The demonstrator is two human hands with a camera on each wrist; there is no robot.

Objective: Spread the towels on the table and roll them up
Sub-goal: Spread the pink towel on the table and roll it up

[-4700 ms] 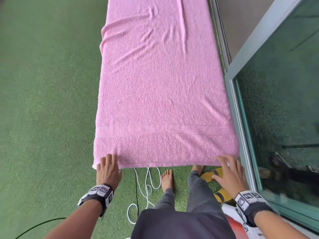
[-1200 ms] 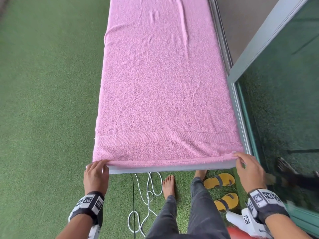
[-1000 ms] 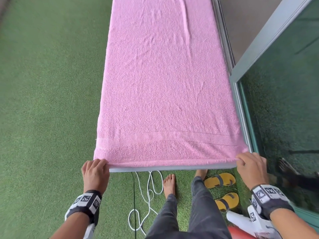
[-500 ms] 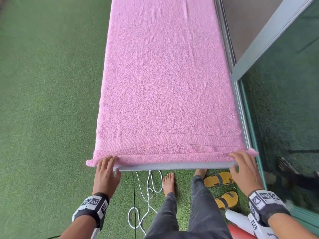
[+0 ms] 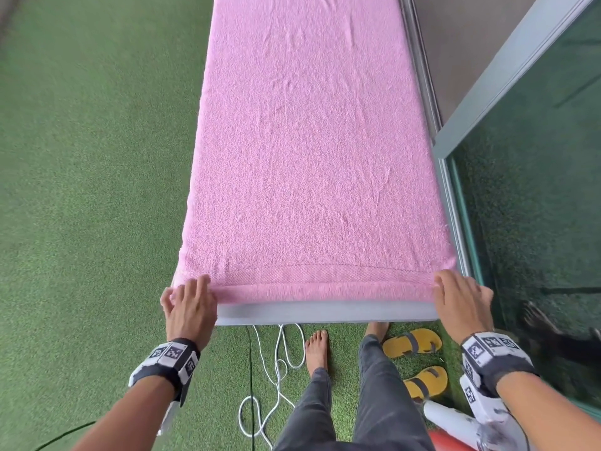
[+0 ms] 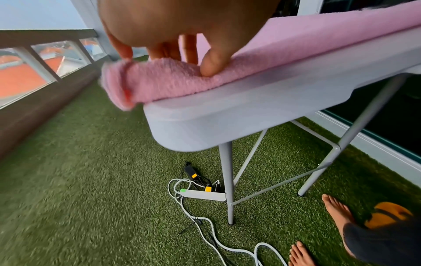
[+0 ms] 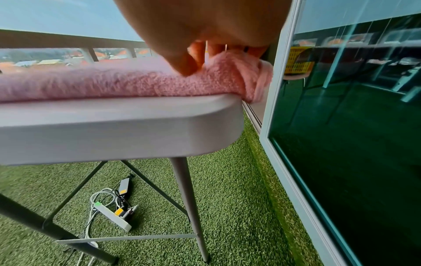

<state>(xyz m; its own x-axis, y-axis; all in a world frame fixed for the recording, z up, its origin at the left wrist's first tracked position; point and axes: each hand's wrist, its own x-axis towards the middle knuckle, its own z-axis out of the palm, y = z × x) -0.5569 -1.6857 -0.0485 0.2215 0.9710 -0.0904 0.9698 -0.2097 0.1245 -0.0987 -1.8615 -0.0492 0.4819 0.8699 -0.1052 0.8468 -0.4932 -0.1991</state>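
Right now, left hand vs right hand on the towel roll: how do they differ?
The left hand sits at the towel's near-left corner; the right hand sits at the near-right corner, beside the glass door. Under the left hand the rolled end overhangs the table corner further than under the right. Shared: both pinch the started roll between thumb and fingers, at the table's near edge.

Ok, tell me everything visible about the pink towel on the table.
The pink towel is terry cloth with a woven band near its near end. It lies spread lengthwise over the grey table, nearly covering its width, with faint wrinkles. Its near edge is turned over into a thin first roll. The left hand and right hand grip that roll at its two corners, which overhang the table sides slightly.
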